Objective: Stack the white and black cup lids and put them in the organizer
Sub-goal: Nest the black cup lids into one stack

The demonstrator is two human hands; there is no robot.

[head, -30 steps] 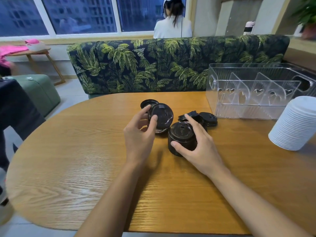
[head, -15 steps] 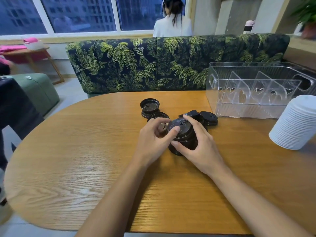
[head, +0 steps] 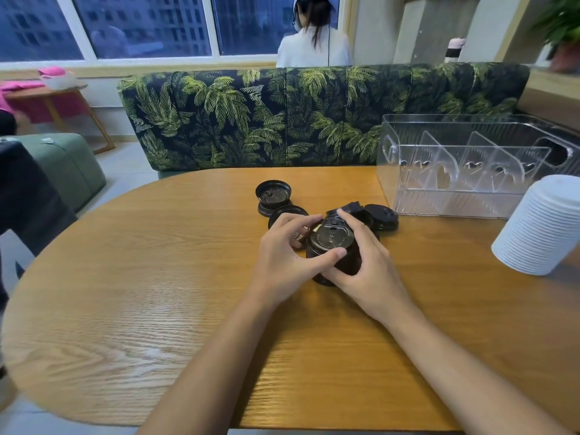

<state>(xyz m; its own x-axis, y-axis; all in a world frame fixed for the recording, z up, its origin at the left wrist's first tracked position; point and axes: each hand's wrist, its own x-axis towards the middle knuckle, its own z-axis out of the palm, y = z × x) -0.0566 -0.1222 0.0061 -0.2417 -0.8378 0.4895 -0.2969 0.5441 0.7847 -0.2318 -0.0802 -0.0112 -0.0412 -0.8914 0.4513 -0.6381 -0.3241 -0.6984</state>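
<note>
The black lid stack (head: pixel 334 262) stands on the desk (head: pixel 157 277), near its middle and a little to the right. Its top lid (head: pixel 332 238) lies under your fingers, and I cannot tell whether it is seated flush.

Your left grip (head: pixel 282 255) is curled on that lid, with the thumb on the near rim and the fingers on the far left rim. Your right grip (head: pixel 372 265) wraps the stack's right side, thumb low on the near wall and forefinger over the far edge.

If you press with one side only, the lid will likely cock and jam rather than nest. If you squeeze hard, thin plastic like this may buckle. A downward push off centre could also tip the column.

The loose black lids (head: pixel 273 196) lie just beyond on the far left, and another lid (head: pixel 381 216) is to the right. A sliding stack or a sweeping knuckle would scatter them.

Further right, the white lid stack (head: pixel 543 224) leans at the desk's edge, so watch your elbow. The organizer (head: pixel 470 164) sits far right. Its dividers look narrow, so an uneven stack may catch going in.
</note>
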